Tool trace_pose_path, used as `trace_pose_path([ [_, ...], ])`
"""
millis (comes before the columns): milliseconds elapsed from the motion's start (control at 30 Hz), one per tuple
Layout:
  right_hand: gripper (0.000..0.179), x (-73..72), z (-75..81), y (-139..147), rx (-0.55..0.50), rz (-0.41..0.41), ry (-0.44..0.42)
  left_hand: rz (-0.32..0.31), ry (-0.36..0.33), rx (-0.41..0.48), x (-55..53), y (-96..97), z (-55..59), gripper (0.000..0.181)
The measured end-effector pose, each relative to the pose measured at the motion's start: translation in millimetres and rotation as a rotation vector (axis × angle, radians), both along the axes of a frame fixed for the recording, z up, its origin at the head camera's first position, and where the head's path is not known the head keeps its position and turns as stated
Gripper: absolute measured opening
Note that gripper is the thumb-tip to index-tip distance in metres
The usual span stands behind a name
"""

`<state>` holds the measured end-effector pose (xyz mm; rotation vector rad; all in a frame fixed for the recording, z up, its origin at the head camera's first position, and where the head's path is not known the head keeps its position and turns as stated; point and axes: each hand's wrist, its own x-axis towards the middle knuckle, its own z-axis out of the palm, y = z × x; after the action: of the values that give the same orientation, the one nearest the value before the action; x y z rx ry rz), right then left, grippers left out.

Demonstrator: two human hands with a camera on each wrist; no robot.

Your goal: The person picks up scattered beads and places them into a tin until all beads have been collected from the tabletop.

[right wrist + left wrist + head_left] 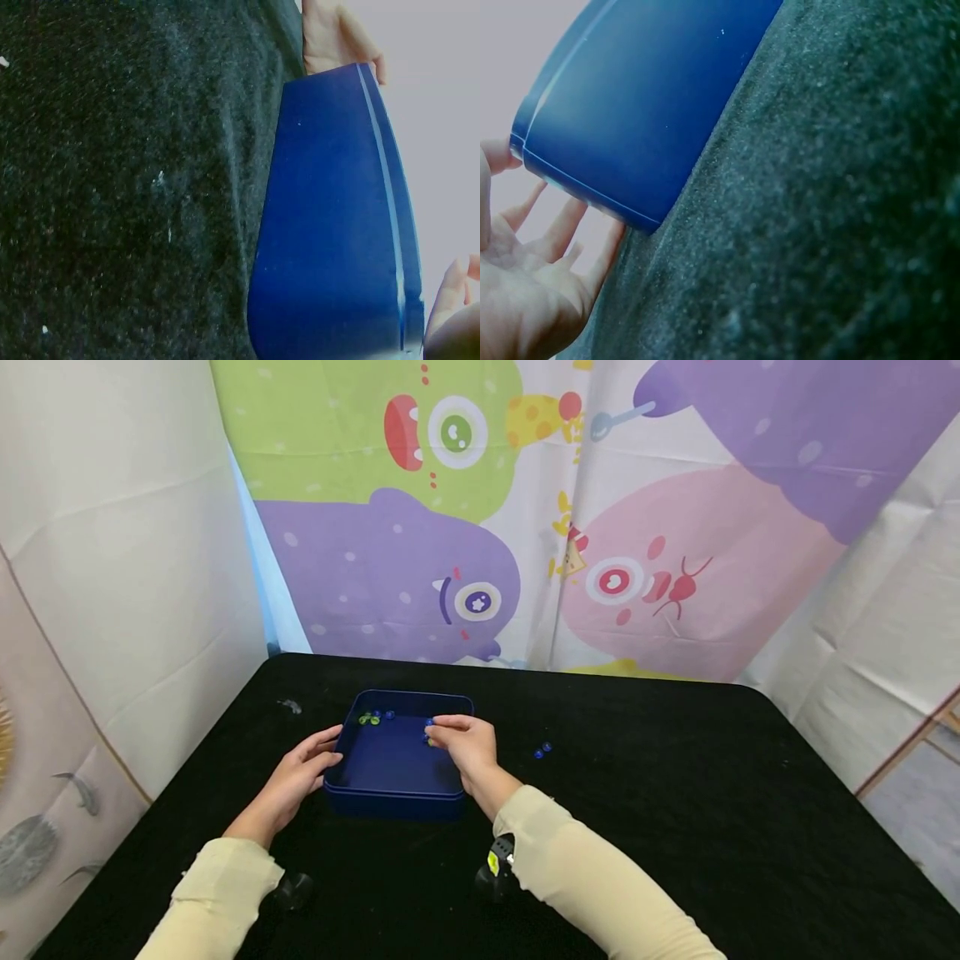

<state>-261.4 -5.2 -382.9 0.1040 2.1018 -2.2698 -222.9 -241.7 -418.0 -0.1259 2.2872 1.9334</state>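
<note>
On the black tabletop sits a dark blue rectangular box (pixel 397 770), open at the top. My left hand (pixel 292 781) is at its left side, fingers fairly straight against the outer wall, the thumb near the rim; the left wrist view shows this hand (pixel 536 277) at one end of the box. My right hand (pixel 468 752) reaches over the right rim, thumb and index finger pinching a small blue marble (pixel 429 722). Close below the fingertips lie a blue and a green marble (pixel 431 742), partly hidden. Green marbles (pixel 364 719) and blue marbles (pixel 389 715) cluster in the far left corner.
Two blue marbles (pixel 538 754) lie on the black cloth (pixel 637 827), right of the box. A pale mark (pixel 289 706) shows on the cloth at the far left. Behind the table hangs a cartoon-printed curtain (pixel 420 577), with white cloth (pixel 135 527) at the sides.
</note>
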Motion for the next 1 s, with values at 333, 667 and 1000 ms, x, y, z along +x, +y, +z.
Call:
trace_pose_path([
  [333, 0.015, 4.2, 0.6, 3, 0.020, -0.002, -0.008, -0.001, -0.001, 0.002, -0.1, -0.5, 0.7, 0.057],
  [667, 0.017, 5.5, -5.7, 18, -0.007, -0.004, 0.037, -0.002, -0.008, -0.001, 0.4, 0.1, 2.0, 0.057],
  [1000, 0.024, 8.8, -14.4, 36, -0.027, -0.020, 0.031, 0.007, -0.010, -0.005, 0.3, 1.2, 1.5, 0.057],
])
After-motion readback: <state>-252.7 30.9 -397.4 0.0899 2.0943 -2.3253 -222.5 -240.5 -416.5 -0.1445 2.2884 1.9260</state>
